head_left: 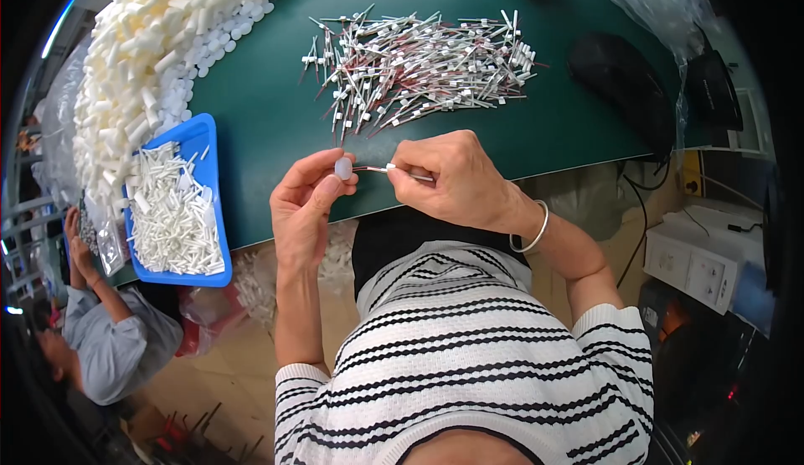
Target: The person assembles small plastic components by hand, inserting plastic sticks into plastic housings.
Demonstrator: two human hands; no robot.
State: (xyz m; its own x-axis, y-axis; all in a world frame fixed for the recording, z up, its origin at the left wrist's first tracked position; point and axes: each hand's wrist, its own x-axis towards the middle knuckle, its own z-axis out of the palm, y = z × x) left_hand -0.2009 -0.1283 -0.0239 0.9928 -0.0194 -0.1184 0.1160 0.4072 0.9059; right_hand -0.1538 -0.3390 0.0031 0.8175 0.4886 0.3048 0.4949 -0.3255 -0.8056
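A co-worker in a grey shirt (pixel 109 343) sits at far left below a heap of white foam pieces (pixel 151 38) and a blue tray (pixel 201 142) of white sticks (pixel 172 214) on the green table (pixel 260 113). At centre, above the table's near edge, the left hand (pixel 303 205) pinches a small translucent cap (pixel 343 167) between thumb and fingertips. Just to its right, the right hand (pixel 456 182), fingers closed, grips a thin red-and-white swab (pixel 378 168) whose tip meets the cap. Behind lies a pile of similar swabs (pixel 419 63), and a black bag (pixel 624 80) sits farther right.
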